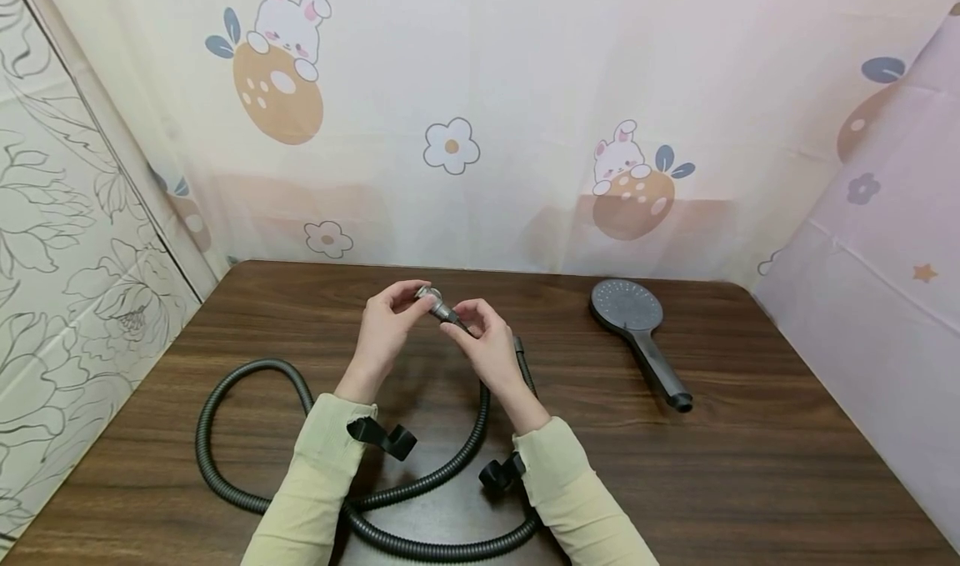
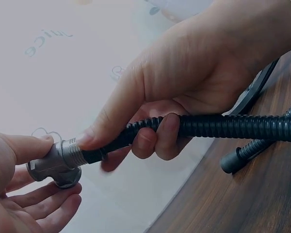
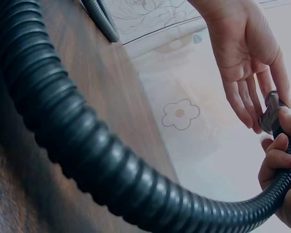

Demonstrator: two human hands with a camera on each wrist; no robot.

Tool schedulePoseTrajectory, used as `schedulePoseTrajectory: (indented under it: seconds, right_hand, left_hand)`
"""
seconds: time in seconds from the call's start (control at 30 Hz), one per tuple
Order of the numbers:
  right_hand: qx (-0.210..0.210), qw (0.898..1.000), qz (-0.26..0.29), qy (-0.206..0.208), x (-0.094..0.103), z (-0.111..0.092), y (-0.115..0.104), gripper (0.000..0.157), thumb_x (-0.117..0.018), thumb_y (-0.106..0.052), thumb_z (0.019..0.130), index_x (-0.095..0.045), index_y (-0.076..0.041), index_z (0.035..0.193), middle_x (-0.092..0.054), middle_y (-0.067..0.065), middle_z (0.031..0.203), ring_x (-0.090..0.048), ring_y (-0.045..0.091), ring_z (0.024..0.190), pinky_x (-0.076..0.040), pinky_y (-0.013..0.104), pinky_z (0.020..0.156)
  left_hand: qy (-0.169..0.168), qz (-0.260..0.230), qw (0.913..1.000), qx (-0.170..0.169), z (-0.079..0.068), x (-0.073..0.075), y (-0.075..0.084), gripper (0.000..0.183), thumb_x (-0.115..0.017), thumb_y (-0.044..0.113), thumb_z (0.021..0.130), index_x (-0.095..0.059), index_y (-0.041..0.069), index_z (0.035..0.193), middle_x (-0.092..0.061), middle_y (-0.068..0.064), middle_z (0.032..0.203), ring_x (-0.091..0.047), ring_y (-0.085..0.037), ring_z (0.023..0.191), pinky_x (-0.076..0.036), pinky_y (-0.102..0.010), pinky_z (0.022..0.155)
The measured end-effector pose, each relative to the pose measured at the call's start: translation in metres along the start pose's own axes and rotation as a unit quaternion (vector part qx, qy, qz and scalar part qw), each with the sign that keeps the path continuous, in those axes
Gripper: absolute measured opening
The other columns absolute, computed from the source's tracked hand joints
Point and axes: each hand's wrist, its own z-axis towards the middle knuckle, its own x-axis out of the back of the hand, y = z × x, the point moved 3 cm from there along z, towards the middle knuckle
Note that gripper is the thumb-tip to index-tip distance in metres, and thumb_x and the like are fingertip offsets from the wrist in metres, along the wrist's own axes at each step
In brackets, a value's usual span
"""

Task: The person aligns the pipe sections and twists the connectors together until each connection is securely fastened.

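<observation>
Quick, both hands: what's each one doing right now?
Left hand: closed, pinching the metal fitting.
Right hand: closed, fingers curled around the black hose near the fitting.

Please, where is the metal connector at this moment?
In the left wrist view, the metal connector is at the left, held by the left hand, just left of the black hose that the right hand grips.

In the head view, can't trace the hose (image 1: 450, 551) under the left sleeve (image 1: 318, 474), cropped at seven o'clock like the right sleeve (image 1: 581, 491) at five. In the left wrist view, can see only part of the left hand (image 2: 19, 213), cut off at eight.
</observation>
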Motion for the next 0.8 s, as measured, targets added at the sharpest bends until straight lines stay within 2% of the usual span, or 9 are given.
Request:
schedulePoseTrajectory:
  seconds: [0.17, 0.33, 0.53, 0.8]
  right_hand:
    - [-0.009, 1.0, 0.008, 0.001, 0.0009, 0.0004, -0.0007, 0.025, -0.065, -0.013, 0.084, -0.058, -0.001, 0.104, -0.062, 0.015, 0.098, -0.052, 0.01, 0.059, -0.041, 0.02, 0.052]
    - [-0.006, 1.0, 0.002, 0.004, 0.0008, -0.0002, -0.0021, 0.026, -0.065, -0.013, 0.084, -0.059, 0.0, 0.106, -0.063, 0.016, 0.099, -0.054, 0.005, 0.061, -0.043, 0.019, 0.054]
    - [0.011, 1.0, 0.019, 0.003, 0.0002, 0.0, -0.0013, 0.031, -0.063, -0.01, 0.085, -0.053, 0.003, 0.112, -0.061, 0.019, 0.101, -0.055, 0.008, 0.063, -0.043, 0.018, 0.052]
    - [0.027, 1.0, 0.014, 0.007, 0.0005, -0.0005, -0.0018, 0.028, -0.06, -0.011, 0.088, -0.052, 0.005, 0.109, -0.065, 0.021, 0.094, -0.052, 0.004, 0.056, -0.04, 0.018, 0.051]
  left_hand:
    - [0.0, -0.002, 1.0, -0.001, -0.0009, 0.0, 0.002, 0.031, -0.066, 0.023, 0.084, -0.062, 0.008, 0.111, -0.061, -0.01, 0.109, -0.058, -0.015, 0.095, -0.047, -0.024, 0.077]
    - [0.004, 0.0, 1.0, -0.001, -0.0016, 0.0001, 0.0029, 0.031, -0.066, 0.023, 0.084, -0.063, 0.008, 0.111, -0.061, -0.01, 0.108, -0.057, -0.015, 0.094, -0.047, -0.023, 0.076]
    - [0.003, 0.002, 1.0, 0.0, -0.0018, 0.0002, 0.0037, 0.032, -0.066, 0.023, 0.084, -0.062, 0.007, 0.111, -0.061, -0.011, 0.109, -0.057, -0.015, 0.093, -0.047, -0.026, 0.076]
    - [0.003, 0.0, 1.0, 0.001, -0.0016, 0.0003, 0.0039, 0.032, -0.066, 0.023, 0.084, -0.063, 0.007, 0.111, -0.061, -0.012, 0.109, -0.057, -0.015, 0.094, -0.046, -0.022, 0.075]
